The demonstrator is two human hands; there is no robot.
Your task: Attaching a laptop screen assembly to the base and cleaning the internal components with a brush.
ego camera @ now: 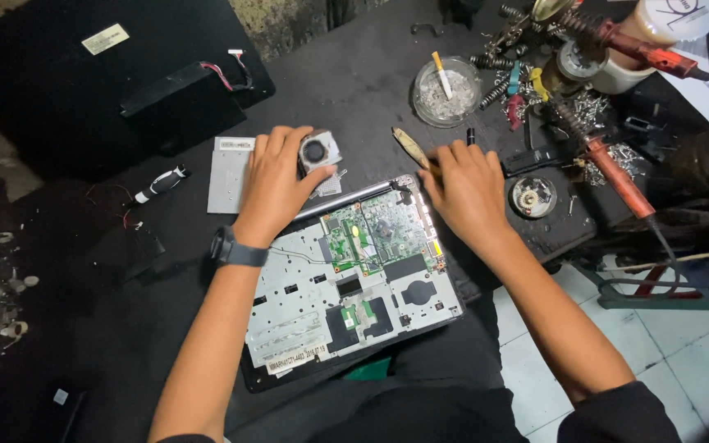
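Nearest me: opened laptop chassis (346,279), bottom cover off, green circuit board (375,234) exposed at its far end.

Item, my left hand (276,184): wristwatch on, palm down over the far-left corner of the chassis, fingers spread and reaching onto a small round cooling fan (319,152) that lies just beyond the chassis edge; touching, not clenched round it.

Item, my right hand (465,193): closed on a screwdriver (413,149), its pale handle pointing far-left, at the far-right corner of the board.

Progress, as I judge it: cover removed, fan apparently out; board seated yet.

Further out: grey metal plate (230,174) left of the fan; black battery pack (178,90) far left; glass ashtray (446,90) far centre; red soldering irons (617,176) and loose screws right.
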